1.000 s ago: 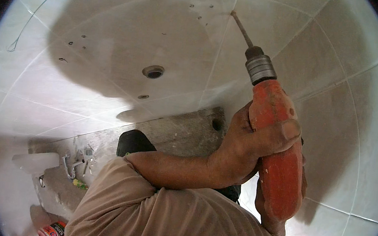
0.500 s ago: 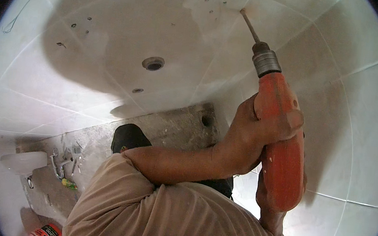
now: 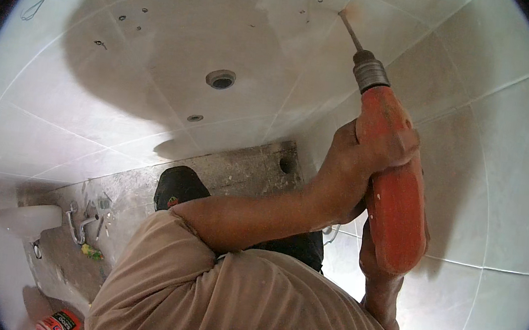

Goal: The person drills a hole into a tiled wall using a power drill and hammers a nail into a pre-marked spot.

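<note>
Red power drill (image 3: 393, 227), bit (image 3: 352, 35) against tiled wall (image 3: 179, 59)
Left hand (image 3: 375, 152) clasps the drill; right hand (image 3: 371, 257), partly hidden: how closed, I can't tell.

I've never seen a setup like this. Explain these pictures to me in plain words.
There's no robot here: these are a person's own bare hands, seen from above by a wide fisheye camera on the head. That lens bends straight edges and darkens the corners. The left hand wraps around the front of a red drill; the right hand holds its rear, mostly hidden behind it. The thin bit points at the tiled wall, which has several small holes. Below, on the rough floor, lie metal fittings, near a white basin-like piece and a red container.
</note>
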The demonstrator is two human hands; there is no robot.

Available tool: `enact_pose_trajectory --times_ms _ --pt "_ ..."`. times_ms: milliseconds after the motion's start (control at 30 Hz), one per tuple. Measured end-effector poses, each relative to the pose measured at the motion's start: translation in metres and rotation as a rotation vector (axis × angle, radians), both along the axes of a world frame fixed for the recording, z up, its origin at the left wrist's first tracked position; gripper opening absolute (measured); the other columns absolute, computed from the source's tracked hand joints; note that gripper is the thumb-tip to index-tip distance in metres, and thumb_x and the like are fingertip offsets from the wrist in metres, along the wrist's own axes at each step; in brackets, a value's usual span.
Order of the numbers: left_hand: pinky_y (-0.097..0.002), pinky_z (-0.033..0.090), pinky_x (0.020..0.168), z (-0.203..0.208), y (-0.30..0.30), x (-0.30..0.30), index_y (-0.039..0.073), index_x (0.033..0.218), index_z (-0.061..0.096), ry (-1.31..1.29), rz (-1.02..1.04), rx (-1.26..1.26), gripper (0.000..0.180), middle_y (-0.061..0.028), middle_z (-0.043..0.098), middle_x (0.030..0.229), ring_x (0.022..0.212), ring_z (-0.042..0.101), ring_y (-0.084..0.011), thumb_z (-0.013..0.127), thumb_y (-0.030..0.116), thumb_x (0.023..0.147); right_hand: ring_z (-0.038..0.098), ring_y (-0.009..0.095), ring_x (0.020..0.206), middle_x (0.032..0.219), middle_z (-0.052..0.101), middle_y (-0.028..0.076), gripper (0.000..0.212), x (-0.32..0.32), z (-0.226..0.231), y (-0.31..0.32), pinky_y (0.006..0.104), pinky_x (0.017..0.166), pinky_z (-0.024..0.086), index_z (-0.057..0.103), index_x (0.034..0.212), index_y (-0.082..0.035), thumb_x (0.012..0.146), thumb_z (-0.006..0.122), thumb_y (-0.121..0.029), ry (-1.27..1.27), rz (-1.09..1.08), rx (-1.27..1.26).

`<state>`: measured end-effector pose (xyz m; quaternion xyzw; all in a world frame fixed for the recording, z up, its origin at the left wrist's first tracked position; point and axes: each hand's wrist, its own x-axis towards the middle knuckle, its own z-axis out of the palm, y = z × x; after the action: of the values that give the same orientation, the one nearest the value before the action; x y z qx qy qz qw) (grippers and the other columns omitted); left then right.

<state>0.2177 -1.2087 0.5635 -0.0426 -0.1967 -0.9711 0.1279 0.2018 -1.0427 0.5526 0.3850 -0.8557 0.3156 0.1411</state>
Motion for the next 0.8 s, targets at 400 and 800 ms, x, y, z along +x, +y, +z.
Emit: enact_pose_trajectory --times_ms 400,800 --pt "-0.0362 0.06 0.066 -0.0027 0.0007 -0.0018 0.006 0.11 0.051 0.036 -0.006 0.014 0.044 -0.0074 0.056 0.092 0.076 0.064 -0.0161 0.072 0.036 0.086 0.068 0.038 0.104 0.119 0.068 0.022 0.057 0.0054 0.0066 -0.0067 0.0442 0.088 0.054 0.06 0.127 0.005 0.076 0.077 -0.012 -0.071 -0.022 -0.042" --pt "-0.0351 0.059 0.064 -0.0026 0.0024 -0.0074 0.008 0.106 0.053 0.05 -0.026 0.027 0.039 -0.0055 0.056 0.089 0.073 0.062 -0.0143 0.073 0.033 0.084 0.068 0.037 0.105 0.119 0.068 0.021 0.058 0.0 0.0079 -0.0049 0.0432 0.09 0.053 0.059 0.128 0.005 0.076 0.076 -0.013 0.055 0.036 -0.016"
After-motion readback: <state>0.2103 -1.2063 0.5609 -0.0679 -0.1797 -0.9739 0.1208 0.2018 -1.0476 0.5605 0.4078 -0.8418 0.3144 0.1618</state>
